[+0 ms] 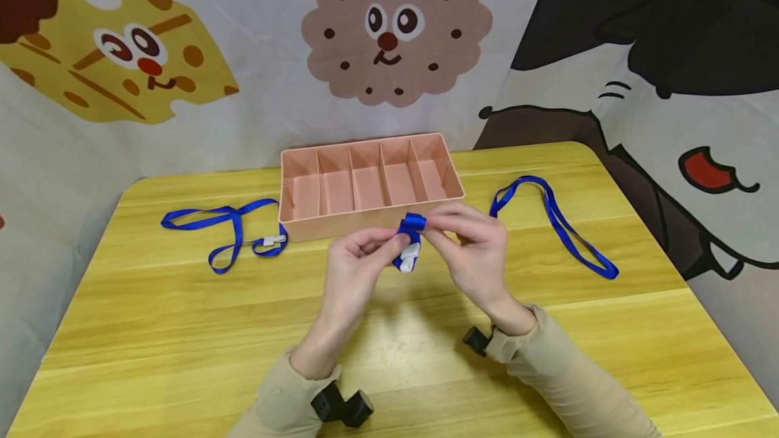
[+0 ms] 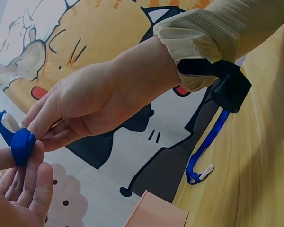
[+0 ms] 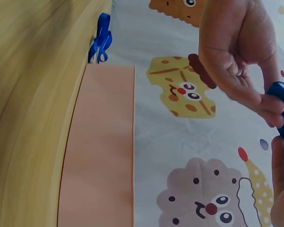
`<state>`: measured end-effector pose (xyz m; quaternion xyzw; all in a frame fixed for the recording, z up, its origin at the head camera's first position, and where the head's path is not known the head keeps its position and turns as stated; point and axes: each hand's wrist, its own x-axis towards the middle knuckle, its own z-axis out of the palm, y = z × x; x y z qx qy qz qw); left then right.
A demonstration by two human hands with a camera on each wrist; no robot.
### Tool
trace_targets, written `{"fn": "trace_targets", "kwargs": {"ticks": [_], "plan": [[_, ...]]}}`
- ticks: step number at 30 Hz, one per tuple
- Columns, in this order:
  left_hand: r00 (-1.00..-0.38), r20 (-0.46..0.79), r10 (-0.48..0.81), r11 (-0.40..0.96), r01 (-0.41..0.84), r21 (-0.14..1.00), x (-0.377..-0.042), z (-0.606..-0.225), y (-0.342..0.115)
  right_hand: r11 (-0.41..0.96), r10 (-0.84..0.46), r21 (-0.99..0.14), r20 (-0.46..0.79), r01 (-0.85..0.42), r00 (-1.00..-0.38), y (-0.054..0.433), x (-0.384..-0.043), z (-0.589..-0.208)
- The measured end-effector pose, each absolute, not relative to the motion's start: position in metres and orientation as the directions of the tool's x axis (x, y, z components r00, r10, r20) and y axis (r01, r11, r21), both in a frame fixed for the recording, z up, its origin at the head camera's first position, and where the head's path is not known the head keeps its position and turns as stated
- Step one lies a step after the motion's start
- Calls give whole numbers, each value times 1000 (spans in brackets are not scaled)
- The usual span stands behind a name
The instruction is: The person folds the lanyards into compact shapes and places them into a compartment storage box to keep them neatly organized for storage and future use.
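Observation:
A blue lanyard (image 1: 415,223) with a white clip (image 1: 409,257) is folded into a small bundle, held up over the table between both hands. My left hand (image 1: 356,269) pinches the bundle's left side between thumb and fingers. At its right side, my right hand (image 1: 471,249) pinches the rolled blue strap with the fingertips. The left wrist view shows the blue coil (image 2: 23,144) gripped between the two hands, the clip poking out above it. In the right wrist view the strap (image 3: 283,101) is partly cut off by the frame's edge.
Behind the hands stands a pink box (image 1: 372,216) with several compartments. Left of it lies a loose blue lanyard (image 1: 237,228) with a white clip (image 1: 272,240). Another blue lanyard (image 1: 566,225) lies looped to the right. A cartoon-printed cloth (image 1: 255,134) hangs behind the wooden table (image 1: 182,357).

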<state>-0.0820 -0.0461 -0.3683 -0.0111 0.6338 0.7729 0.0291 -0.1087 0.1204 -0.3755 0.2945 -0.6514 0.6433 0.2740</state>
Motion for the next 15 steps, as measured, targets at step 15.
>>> {"fn": "trace_targets", "kwargs": {"ticks": [15], "plan": [[-994, -111, -5, -260, -106, 960, -84, -369, -49, 146, -280, -314, 896, -938, -343, 127, -118, -371]]}}
